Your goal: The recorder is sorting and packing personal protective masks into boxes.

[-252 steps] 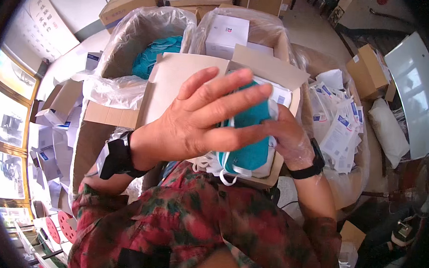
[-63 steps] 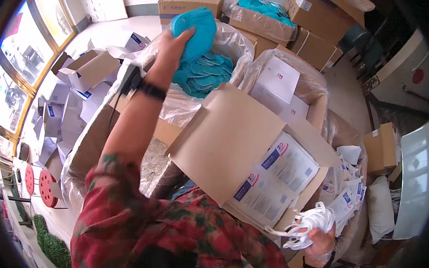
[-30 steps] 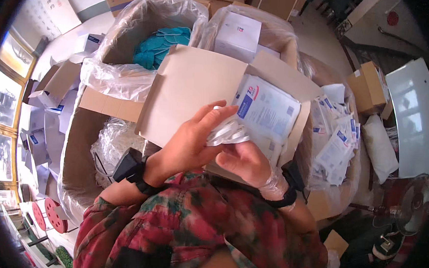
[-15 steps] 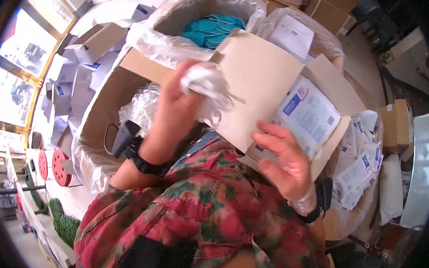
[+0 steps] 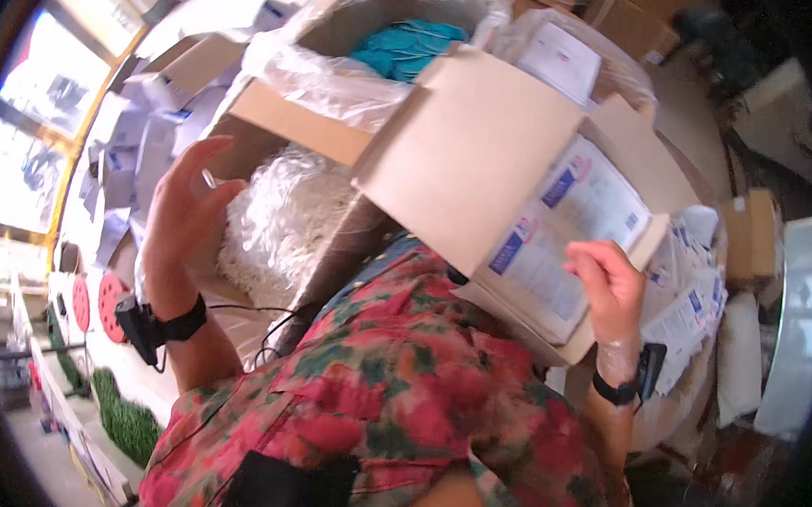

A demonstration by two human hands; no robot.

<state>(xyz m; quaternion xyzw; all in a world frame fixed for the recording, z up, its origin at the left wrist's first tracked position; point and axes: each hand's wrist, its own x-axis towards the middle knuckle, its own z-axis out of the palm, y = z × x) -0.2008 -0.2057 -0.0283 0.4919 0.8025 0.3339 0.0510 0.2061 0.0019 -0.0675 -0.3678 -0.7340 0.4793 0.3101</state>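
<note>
My left hand [image 5: 178,212] is open and holds nothing, its thumb and fingers spread. It is over the left side of a plastic-lined carton, beside a heap of white stringy loops [image 5: 288,214]. My right hand [image 5: 610,289] is closed, its fingers curled, with nothing visible in them. It hovers at the right edge of flat white-and-blue packets [image 5: 555,249], which lie in two stacks in an open cardboard box [image 5: 472,155]. The box's wide flap is folded out to the left, toward the carton of loops.
Behind are a lined carton of teal flat pieces [image 5: 409,47] and a white box [image 5: 559,63]. More loose packets [image 5: 681,312] fill a lined container at the right. Folded white-and-grey cartons [image 5: 137,167] pile up at the left, by the windows. Red perforated discs [image 5: 113,305] stand lower left.
My left hand has moved left and let go of the white bundle, now down among the loops. My right hand has shifted right and curled its fingers, uncovering the nearer packet stack.
</note>
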